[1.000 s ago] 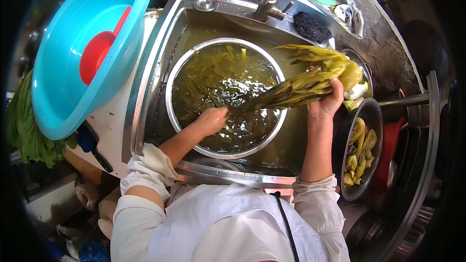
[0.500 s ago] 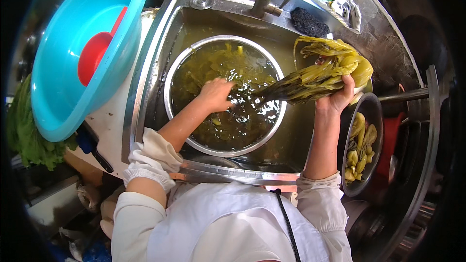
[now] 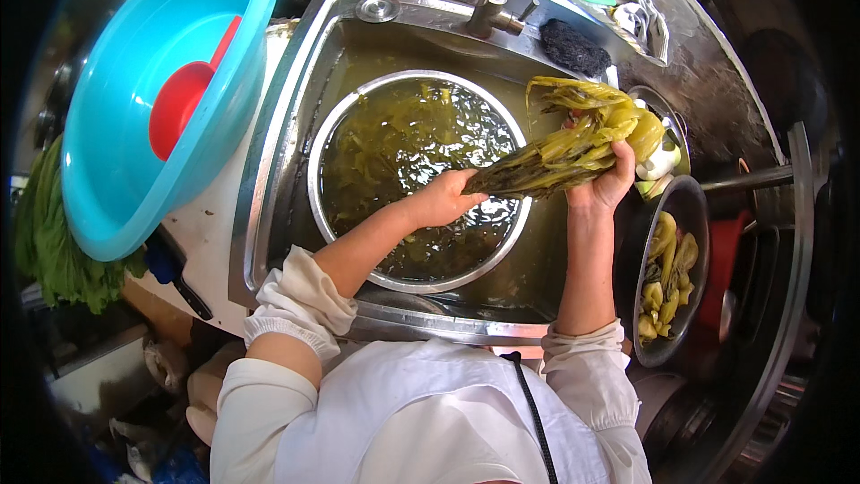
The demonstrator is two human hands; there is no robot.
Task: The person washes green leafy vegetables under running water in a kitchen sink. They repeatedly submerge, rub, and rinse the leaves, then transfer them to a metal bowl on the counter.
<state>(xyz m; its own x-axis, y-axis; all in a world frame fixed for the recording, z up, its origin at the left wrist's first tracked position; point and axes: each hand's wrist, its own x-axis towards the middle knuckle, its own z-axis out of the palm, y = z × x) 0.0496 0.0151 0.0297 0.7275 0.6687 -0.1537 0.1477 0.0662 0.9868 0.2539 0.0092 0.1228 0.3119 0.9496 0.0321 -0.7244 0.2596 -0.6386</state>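
A bunch of yellow-green pickled mustard greens [image 3: 573, 152] hangs over the right side of the sink [image 3: 548, 300]. My right hand [image 3: 606, 183] is closed round its thick stem end. At the dark, narrow leaf end, my left hand [image 3: 445, 198] is closed on the tips, partly covering them. Below the left hand a round metal basin [image 3: 315, 170] stands in the sink's murky water. Loose bits of green leaf [image 3: 385, 139] float in the basin's water.
A turquoise tub [image 3: 90, 152] with a red ladle [image 3: 179, 108] stands left, beside leafy greens [image 3: 63, 242] and a dark-handled knife [image 3: 191, 298]. Right, a dark bowl [image 3: 698, 215] holds more pickled greens, near white-stemmed vegetables [image 3: 661, 159]. The faucet [image 3: 488, 0] and black scrubber [image 3: 573, 45] are behind.
My left hand has come up from the basin's water and moved right to the leaf tips. My right hand and the greens have shifted slightly left, uncovering the white-stemmed vegetables.
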